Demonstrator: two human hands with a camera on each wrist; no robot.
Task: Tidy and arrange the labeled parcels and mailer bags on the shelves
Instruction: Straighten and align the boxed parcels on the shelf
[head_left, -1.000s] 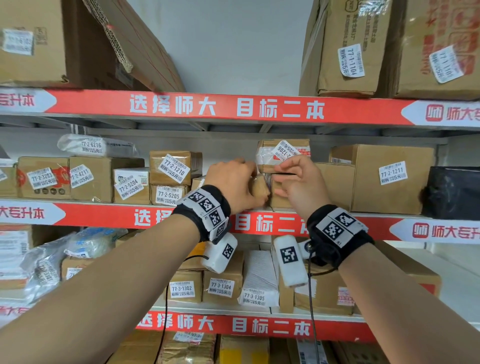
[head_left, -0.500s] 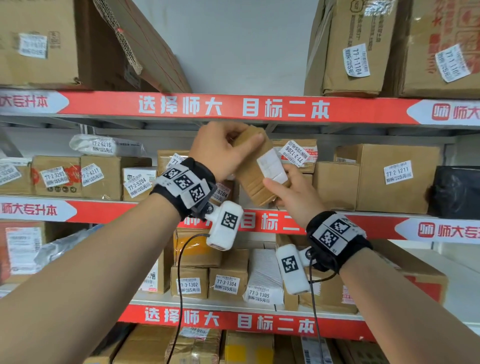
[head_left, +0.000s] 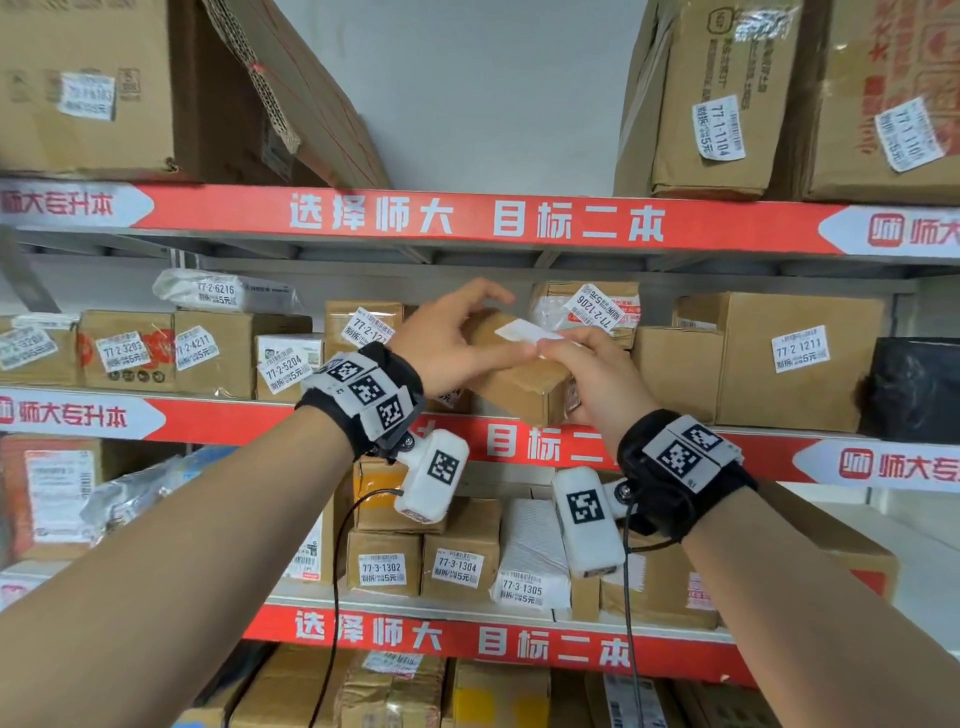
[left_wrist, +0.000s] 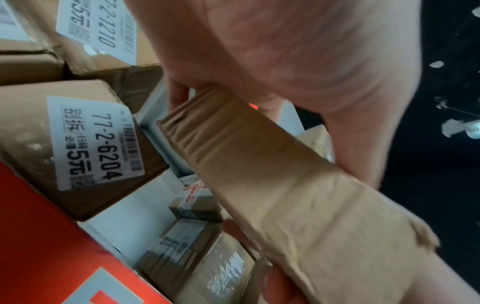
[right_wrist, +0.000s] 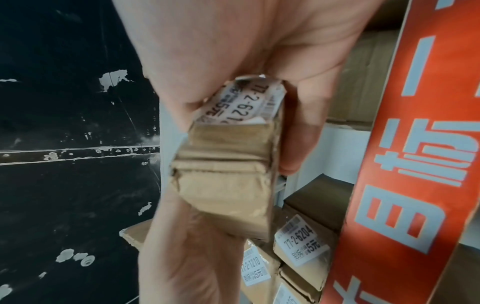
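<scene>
A small flat brown parcel (head_left: 519, 387) with a white label (head_left: 522, 330) on its upper face is held in front of the middle shelf by both hands. My left hand (head_left: 514, 326) grips its left end, thumb over the top and fingers along the near side. Pinching the right end is my right hand (head_left: 561, 379), fingertips on the label's edge. In the left wrist view the parcel (left_wrist: 298, 205) runs diagonally under the palm. The right wrist view looks at the parcel (right_wrist: 228, 181) end on, its label (right_wrist: 249, 107) reading 77-2-621 with the last digit hidden.
The middle shelf behind the red edge strip (head_left: 524, 444) is crowded: box 77-2-1206 (head_left: 592, 309), large box 77-2-1211 (head_left: 800, 348), a black bag (head_left: 914, 389), box 77-2-5204 (head_left: 285, 364), mailer 77-2-6216 (head_left: 223, 293). Box 77-2-6204 (left_wrist: 85, 148) sits just left of the held parcel.
The parcel was pulled out from between the shelf boxes, lifted and tilted with its label towards me, and now it has come down and lies flat, label on top, in both hands.
</scene>
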